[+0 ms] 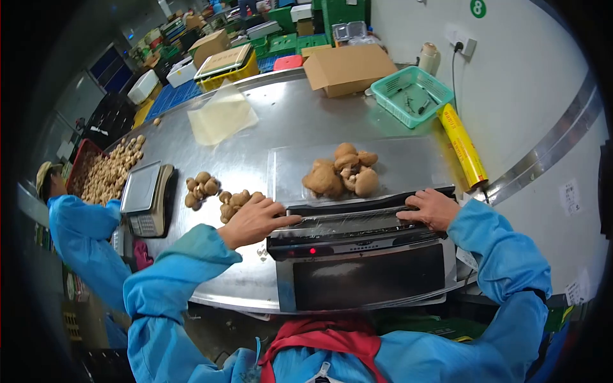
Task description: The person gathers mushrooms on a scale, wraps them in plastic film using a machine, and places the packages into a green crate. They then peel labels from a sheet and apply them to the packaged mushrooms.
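Note:
A film wrapping machine (367, 277) with a dark front plate and a small red light stands before me. Clear plastic film (351, 222) stretches along its top, between my two hands. My left hand (255, 221) is at the left end of the film, fingers closed at its edge. At the right end, my right hand (433, 209) has its fingers bent down onto the film. Behind the machine's black bar lies a pile of brown mushrooms (345, 171). Smaller mushroom clusters (203, 186) rest on the steel table to the left, one close behind my left hand.
A weighing scale (147, 198) stands left, near a heap of mushrooms (115, 169) and a co-worker's blue sleeve (86, 239). Farther back are translucent sheets (222, 116), a cardboard box (350, 67) and a green basket (410, 96). A yellow roll (463, 148) lies by the right wall.

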The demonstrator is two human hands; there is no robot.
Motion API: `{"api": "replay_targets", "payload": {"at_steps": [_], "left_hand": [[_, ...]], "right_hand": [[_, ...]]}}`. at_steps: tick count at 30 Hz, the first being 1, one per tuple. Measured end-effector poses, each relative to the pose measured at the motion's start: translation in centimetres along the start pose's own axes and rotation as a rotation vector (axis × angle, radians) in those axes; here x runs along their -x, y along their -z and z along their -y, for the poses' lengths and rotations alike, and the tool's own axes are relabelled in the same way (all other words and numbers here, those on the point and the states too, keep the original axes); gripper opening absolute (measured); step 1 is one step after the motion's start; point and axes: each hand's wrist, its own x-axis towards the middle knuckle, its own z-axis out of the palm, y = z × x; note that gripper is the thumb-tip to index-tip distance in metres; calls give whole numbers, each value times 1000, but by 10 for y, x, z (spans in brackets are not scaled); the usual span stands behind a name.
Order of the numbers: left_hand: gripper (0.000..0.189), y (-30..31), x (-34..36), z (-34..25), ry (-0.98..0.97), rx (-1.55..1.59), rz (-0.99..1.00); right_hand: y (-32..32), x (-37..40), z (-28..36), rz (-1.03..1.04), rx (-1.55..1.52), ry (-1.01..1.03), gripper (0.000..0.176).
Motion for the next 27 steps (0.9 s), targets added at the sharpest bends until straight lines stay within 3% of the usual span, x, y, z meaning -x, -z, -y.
{"api": "replay_targets", "payload": {"at_steps": [4, 6, 8, 10, 12, 14, 16, 18, 19, 21, 22, 24, 26, 27], "left_hand": [[39, -12, -17, 7, -125, 2, 75], [38, -15, -16, 17, -183, 10, 46], [36, -16, -11, 19, -195, 28, 70], [37, -14, -9, 18, -188, 40, 85], [38, -18, -13, 21, -212, 42, 140], [39, -11, -18, 23, -248, 19, 141], [38, 0, -19, 23, -283, 19, 237], [33, -6, -19, 24, -270, -1, 237], [28, -16, -19, 24, -252, 65, 193], [12, -24, -21, 18, -218, 267, 62], [7, -29, -22, 13, -181, 511, -70], [6, -28, -14, -14, 327, 1292, -122], [8, -7, 7, -28, 442, 1681, -382], [7, 9, 20, -33, 400, 1686, -470]], "right_hand": [[-17, -16, -5, 11, -115, 16, 25], [-17, -10, 2, -204, -592, -303, 22], [-3, 1, 0, -205, -505, -335, 25], [9, 3, 1, -55, -170, -106, 42], [7, -8, -2, -12, -74, -51, 40], [-7, -24, -9, 16, -75, 86, 27], [-20, -32, 6, -145, -423, -98, 15], [-28, -31, 16, -300, -944, -464, 8], [-29, -31, 21, -304, -937, -451, 8], [-28, -29, 32, -657, -1956, -744, 4], [-23, -27, 36, -665, -1946, -729, 4], [-8, -21, 48, -785, -2134, -713, 2], [14, -4, 57, -829, -2086, -719, 4], [35, 4, 64, -878, -2034, -708, 5]]}}
